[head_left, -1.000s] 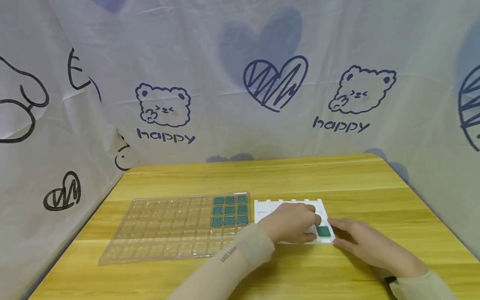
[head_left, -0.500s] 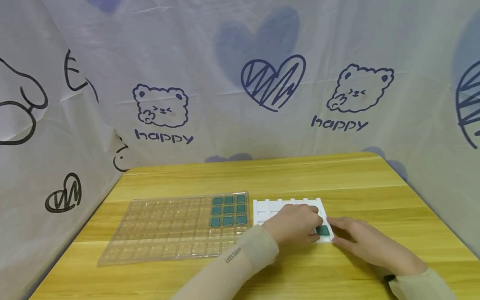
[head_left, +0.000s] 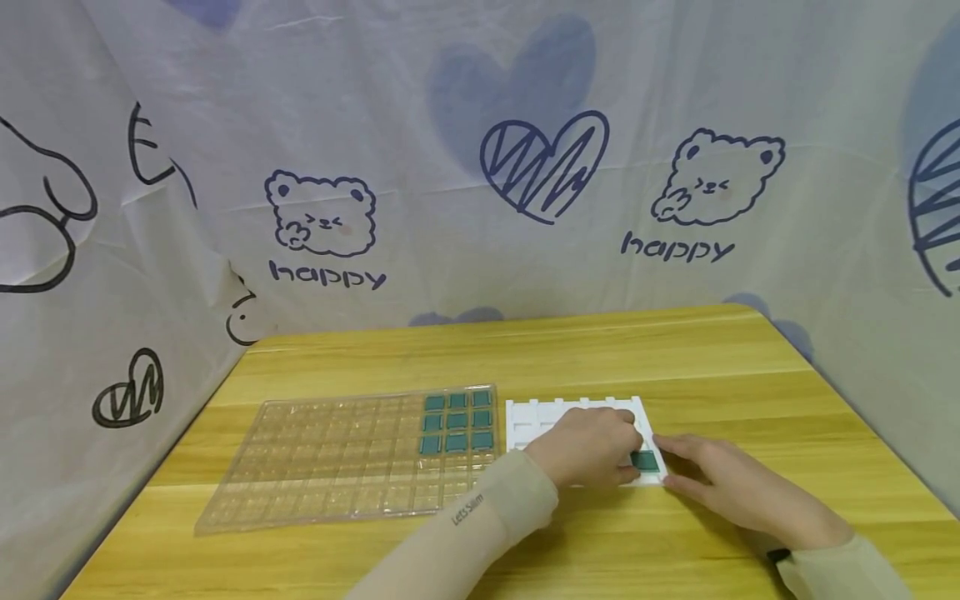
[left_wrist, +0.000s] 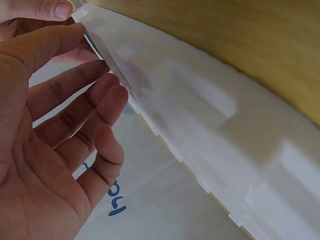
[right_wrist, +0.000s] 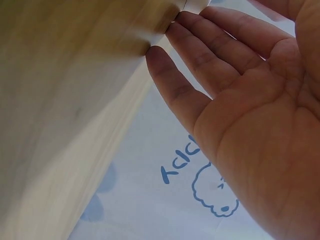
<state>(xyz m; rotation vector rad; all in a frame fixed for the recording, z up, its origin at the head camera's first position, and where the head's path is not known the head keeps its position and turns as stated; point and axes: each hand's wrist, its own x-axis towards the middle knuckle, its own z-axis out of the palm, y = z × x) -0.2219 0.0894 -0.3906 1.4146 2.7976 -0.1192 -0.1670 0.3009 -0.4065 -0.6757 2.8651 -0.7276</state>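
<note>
A white slotted tray lies on the table. A flat teal rectangular piece sits at its near right corner. My left hand reaches over the tray and hides much of it. Its thumb and index fingertips are at the teal piece's left end, one on each side; in the left wrist view the piece's thin edge shows between them. The other fingers bend loosely. At the tray's right edge, my right hand rests its thumb and fingertips against the side, with the fingers fairly straight in the right wrist view.
Left of the white tray lies a clear plastic tray with many compartments; several teal pieces fill its far right ones. The wooden table extends behind both trays. A patterned cloth hangs round the table.
My left hand has shifted slightly right, its thumb now closer to the teal piece. My right hand stays at the tray's edge. Over the last half second almost nothing has moved.
</note>
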